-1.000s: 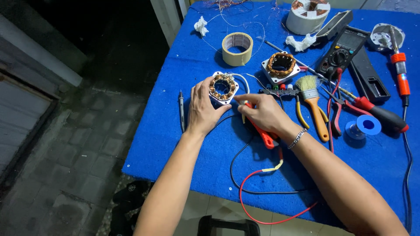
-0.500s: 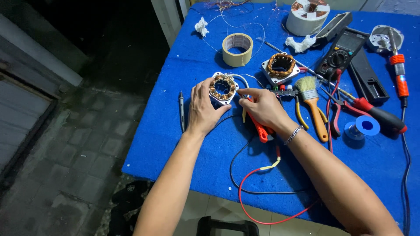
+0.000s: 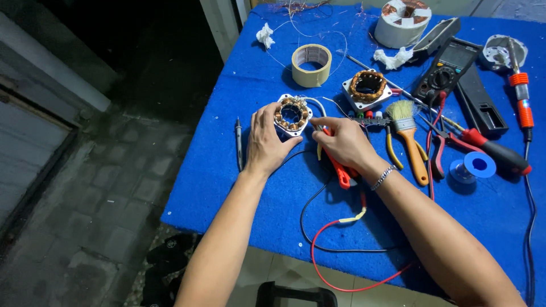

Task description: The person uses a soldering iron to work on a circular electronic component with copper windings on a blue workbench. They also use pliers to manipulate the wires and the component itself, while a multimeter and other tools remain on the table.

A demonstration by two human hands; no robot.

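Note:
My left hand [image 3: 264, 142] rests on the blue table [image 3: 227, 187], its fingers steadying a small white motor stator with copper windings [image 3: 292, 115] from the left side. My right hand [image 3: 341, 145] is closed around a red-handled tool [image 3: 343, 176], whose tip points at the right edge of the stator. A white wire loops off the stator toward that tip. Black and red leads [image 3: 330, 250] trail from under my right wrist toward the table's near edge.
A second stator [image 3: 367, 86], tape roll [image 3: 311, 57], paintbrush [image 3: 410, 142], multimeter [image 3: 446, 71], pliers [image 3: 439, 153], red screwdrivers [image 3: 495, 153], blue solder spool [image 3: 476, 166], a large white coil [image 3: 402, 14] and a thin probe [image 3: 239, 142] lie on the blue table. Dark tiled floor is on the left.
Both hands and the stator stay in place; my right hand has shifted slightly with the red-handled tool near the stator's edge.

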